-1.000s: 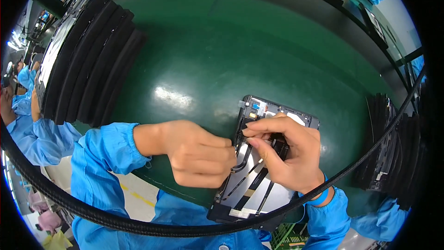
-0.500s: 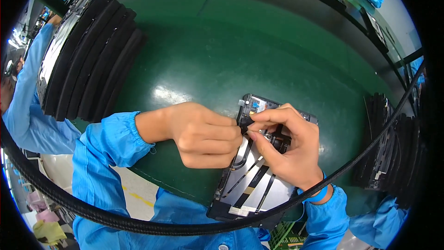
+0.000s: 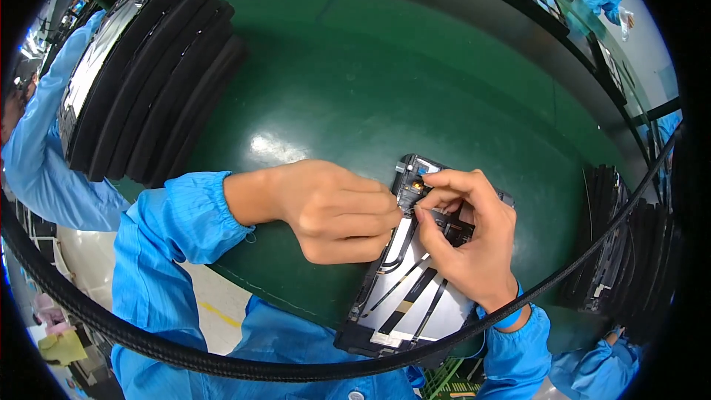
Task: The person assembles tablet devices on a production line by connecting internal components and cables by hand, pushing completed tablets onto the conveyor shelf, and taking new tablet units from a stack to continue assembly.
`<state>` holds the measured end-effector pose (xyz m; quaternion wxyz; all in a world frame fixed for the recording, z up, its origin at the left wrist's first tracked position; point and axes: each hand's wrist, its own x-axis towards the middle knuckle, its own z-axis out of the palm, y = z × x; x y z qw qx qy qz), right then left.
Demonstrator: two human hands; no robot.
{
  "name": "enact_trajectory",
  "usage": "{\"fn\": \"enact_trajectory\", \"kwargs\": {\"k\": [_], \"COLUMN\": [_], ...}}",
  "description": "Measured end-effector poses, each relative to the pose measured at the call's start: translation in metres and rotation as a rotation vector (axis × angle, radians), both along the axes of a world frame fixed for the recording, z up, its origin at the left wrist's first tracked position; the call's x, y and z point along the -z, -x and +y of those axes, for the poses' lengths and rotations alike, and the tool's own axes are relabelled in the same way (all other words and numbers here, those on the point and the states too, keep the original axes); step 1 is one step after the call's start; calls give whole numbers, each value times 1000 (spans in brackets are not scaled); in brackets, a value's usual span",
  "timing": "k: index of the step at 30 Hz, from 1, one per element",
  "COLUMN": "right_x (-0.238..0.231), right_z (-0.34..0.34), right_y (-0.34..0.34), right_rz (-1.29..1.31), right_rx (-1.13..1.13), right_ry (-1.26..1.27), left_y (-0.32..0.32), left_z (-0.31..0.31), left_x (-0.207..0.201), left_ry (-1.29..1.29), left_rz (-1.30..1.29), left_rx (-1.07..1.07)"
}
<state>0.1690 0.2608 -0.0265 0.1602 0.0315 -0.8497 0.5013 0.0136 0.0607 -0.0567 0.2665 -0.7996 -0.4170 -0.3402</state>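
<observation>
Pinched by both hands [image 3: 337, 211] [image 3: 463, 241], device frame [image 3: 411, 292] runs lower-left to upper-right.

Bare left hand [image 3: 337, 211] and bare right hand [image 3: 466, 241], no gloves. Both arms in bright blue long smock sleeves with gathered elastic cuffs. Blue band on right wrist [image 3: 511, 318] at 5 o'clock. Smock front at 6 o'clock, small round fastener.

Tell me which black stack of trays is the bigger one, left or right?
The left stack, at the far left of the green table, is bigger; the right stack by the right edge looks thinner.
</observation>
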Motion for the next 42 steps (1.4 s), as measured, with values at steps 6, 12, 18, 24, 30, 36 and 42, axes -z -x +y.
{"fn": "enact_trajectory", "kwargs": {"k": [6, 12, 18, 24, 30, 36, 42], "right_x": [-1, -1, 3, -4, 0, 3, -4], "right_z": [-3, -4, -7, -9, -5, -7, -10], "right_y": [0, 1, 2, 4, 6, 6, 8], "right_rz": [-29, -43, -18, -48, 0, 11, 116], "right_rx": [1, -2, 10, 20, 4, 16, 68], "right_ry": [-21, 25, 55, 23, -46, -62, -41], "left_y": [2, 1, 9, 10, 12, 12, 14], "left_z": [-10, -4, -9, -14, -11, -7, -5], "left_x": [-9, -6, -7, -10, -6, -3, -8], "left_ry": [156, 6, 148, 85, 146, 142, 159], "left_rz": [-54, 0, 59, 58, 10, -7, 80], "left_rx": [4, 5, 8, -7, 15, 15, 21]}}
